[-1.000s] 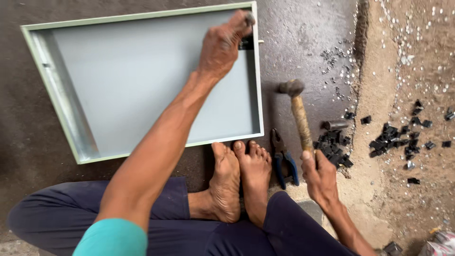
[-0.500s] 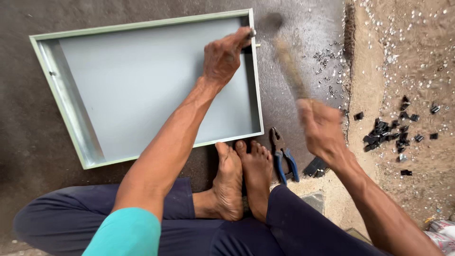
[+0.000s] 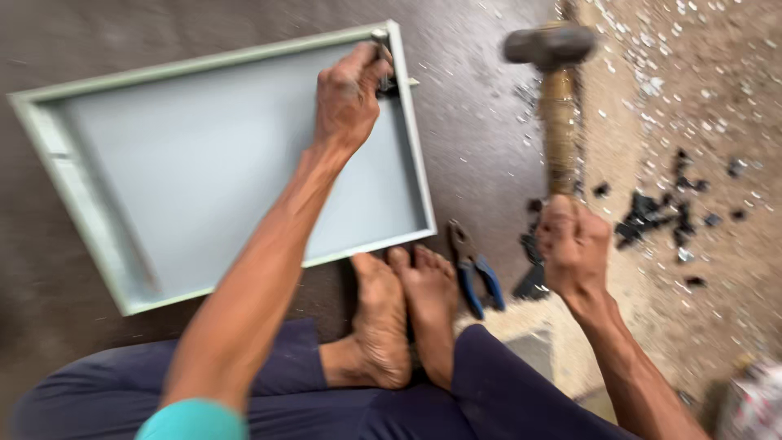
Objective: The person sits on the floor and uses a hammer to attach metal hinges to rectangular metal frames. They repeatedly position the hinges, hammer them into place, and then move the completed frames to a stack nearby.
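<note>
- Left hand (image 3: pixel 349 94) pinched a small metal piece (image 3: pixel 381 50) against the far right corner of the pale green tray (image 3: pixel 98 236).
- Right hand (image 3: pixel 573 244) was clenched on the wooden handle of a hammer (image 3: pixel 552 90), head raised, blurred.
- Tray lay flat on the floor, touching the bare feet (image 3: pixel 403 314).
- Blue-handled pliers (image 3: pixel 474 267) lay just beside the feet; black fragments (image 3: pixel 652 213) lay scattered to the right.
</note>
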